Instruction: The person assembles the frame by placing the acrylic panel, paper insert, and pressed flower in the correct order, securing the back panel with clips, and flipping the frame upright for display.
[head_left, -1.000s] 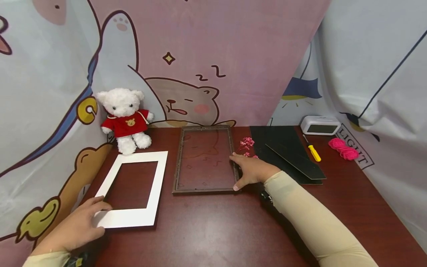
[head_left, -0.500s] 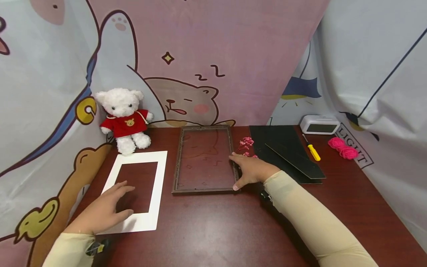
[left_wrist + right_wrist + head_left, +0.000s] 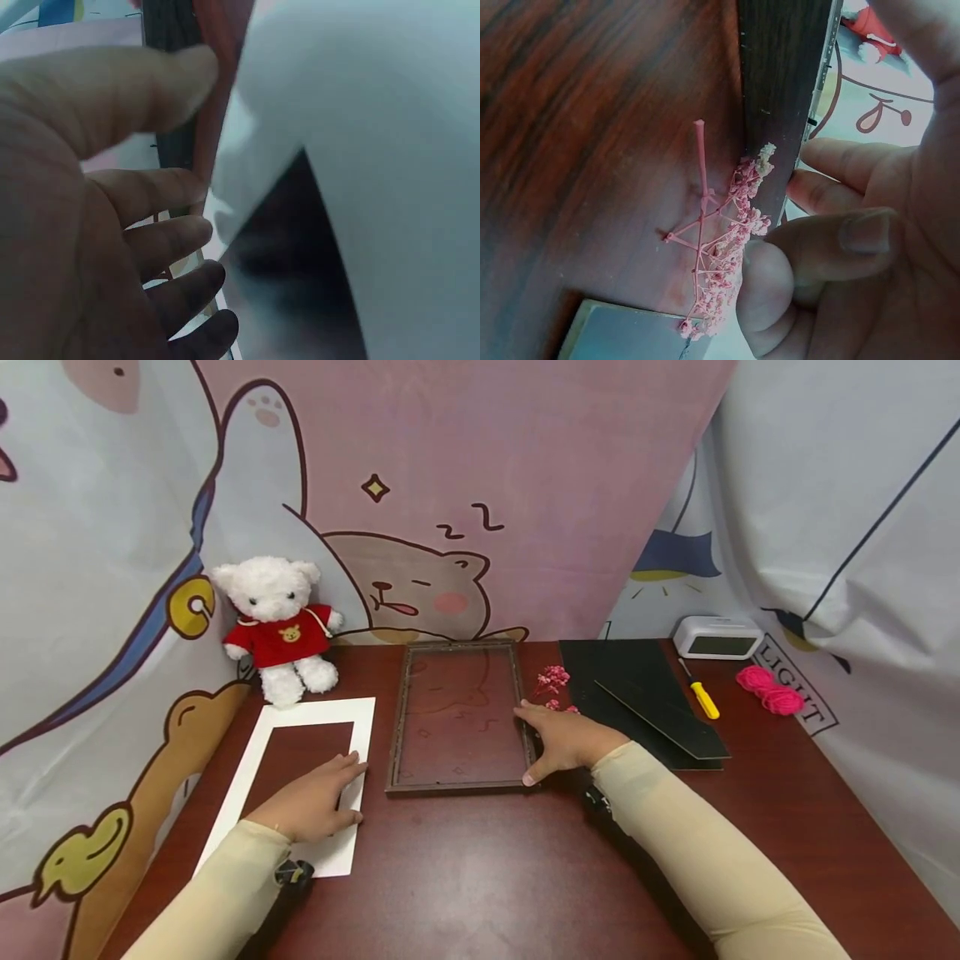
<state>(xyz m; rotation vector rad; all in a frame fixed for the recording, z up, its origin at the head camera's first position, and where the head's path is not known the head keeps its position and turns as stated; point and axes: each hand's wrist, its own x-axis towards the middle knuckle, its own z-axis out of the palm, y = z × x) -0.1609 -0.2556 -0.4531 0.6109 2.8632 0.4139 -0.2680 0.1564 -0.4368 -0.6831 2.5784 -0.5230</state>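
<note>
A white picture mat (image 3: pixel 330 857) with a rectangular window lies at the left of the table. My left hand (image 3: pixel 311 797) is over its right border, fingers loosely extended and thumb apart; the left wrist view has the fingertips right at the mat's edge. In the middle lies a brown picture frame (image 3: pixel 462 791) with a clear pane. My right hand (image 3: pixel 566 739) rests on the frame's right rail, with index finger and thumb spread along it. Beneath that hand, a pink flower sprig (image 3: pixel 712 259) lies beside the frame, partly hidden in the head view.
Two black boards (image 3: pixel 615 652) overlap at the right. Beyond them are a yellow screwdriver (image 3: pixel 703 700), a white digital clock (image 3: pixel 717 637) and pink yarn (image 3: pixel 770 691). A white teddy bear (image 3: pixel 276 635) in red sits at the back left. Printed curtains hang around the table.
My left hand has let go of the mat's lower left corner and moved right to its right border. The mat has shifted slightly. My right hand and the frame have stayed put.
</note>
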